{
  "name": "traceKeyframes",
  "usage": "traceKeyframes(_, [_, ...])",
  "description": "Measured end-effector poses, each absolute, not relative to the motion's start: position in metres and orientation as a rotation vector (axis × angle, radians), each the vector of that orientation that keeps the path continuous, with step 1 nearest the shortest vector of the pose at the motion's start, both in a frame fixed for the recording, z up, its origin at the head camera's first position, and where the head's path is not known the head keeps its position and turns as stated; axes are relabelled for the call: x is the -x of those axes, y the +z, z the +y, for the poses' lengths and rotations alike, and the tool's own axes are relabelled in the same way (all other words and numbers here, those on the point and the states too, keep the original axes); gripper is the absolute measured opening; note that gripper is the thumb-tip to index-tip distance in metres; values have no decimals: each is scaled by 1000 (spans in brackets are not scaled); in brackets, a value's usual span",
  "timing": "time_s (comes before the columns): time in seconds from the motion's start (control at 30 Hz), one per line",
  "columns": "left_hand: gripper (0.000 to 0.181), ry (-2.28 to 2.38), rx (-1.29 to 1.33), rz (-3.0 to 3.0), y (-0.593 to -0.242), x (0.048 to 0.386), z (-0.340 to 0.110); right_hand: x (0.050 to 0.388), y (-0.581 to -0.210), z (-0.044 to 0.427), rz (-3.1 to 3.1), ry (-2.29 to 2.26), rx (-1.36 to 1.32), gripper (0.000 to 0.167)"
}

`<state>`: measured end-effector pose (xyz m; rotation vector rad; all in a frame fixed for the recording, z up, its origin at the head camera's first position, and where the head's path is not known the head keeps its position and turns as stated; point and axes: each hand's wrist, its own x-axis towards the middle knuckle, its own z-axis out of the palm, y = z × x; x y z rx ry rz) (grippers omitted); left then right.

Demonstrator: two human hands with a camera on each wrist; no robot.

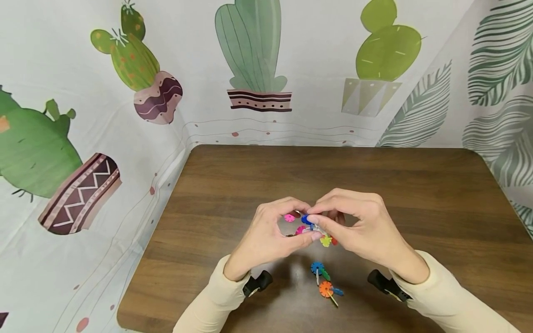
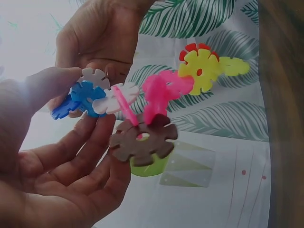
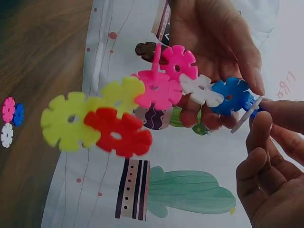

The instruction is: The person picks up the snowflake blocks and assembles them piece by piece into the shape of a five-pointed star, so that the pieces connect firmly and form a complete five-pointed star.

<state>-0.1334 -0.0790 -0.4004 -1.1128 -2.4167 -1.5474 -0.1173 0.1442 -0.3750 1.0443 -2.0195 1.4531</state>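
Observation:
Between both hands hangs a chain of notched plastic flower discs, interlocked at their slots. It includes a brown disc (image 2: 142, 140), a pink disc (image 3: 159, 90), a red disc (image 3: 118, 133), yellow discs (image 3: 66, 121), a white disc (image 3: 202, 89) and a light blue disc (image 3: 229, 96). My left hand (image 1: 266, 230) holds the chain by its blue end, thumb against the light blue disc, fingers behind. My right hand (image 1: 360, 222) pinches a dark blue disc (image 1: 306, 219) between thumb and fingers at that end. The fingertips partly hide the joint.
On the brown wooden table (image 1: 200, 259) lie a joined group around a blue disc (image 1: 317, 268) and another around an orange disc (image 1: 326, 289), both nearer me. Loose pink (image 3: 8, 109), blue (image 3: 18, 114) and white (image 3: 6, 135) discs also lie there. A cactus-print cloth (image 1: 316, 55) hangs behind.

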Motion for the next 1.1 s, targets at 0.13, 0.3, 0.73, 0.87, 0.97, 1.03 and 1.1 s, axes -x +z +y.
traceKeyframes(0.13, [32,-1537,1131,-2406,-400,133,-79,117,-375,143,-2021,1441,-1044,11])
traceKeyframes(0.3, [34,-1538,1158,-2393,-401,133,-79,117,-374,142,-2018,1444,-1050,11])
traceKeyframes(0.73, [31,-1658,1072,-2359,-392,133,-88,118,-367,151,-1943,1489,-930,21])
traceKeyframes(0.87, [30,-1771,1027,-2315,-388,134,-96,121,-368,156,-2003,1426,-821,26])
traceKeyframes(0.97, [30,-1841,992,-2280,-384,135,-103,125,-373,158,-2071,1409,-745,31])
traceKeyframes(1.03, [31,-1884,965,-2261,-380,135,-107,130,-378,159,-2154,1413,-682,30])
traceKeyframes(1.1, [31,-1924,929,-2249,-376,135,-112,137,-386,160,-2242,1428,-621,26])
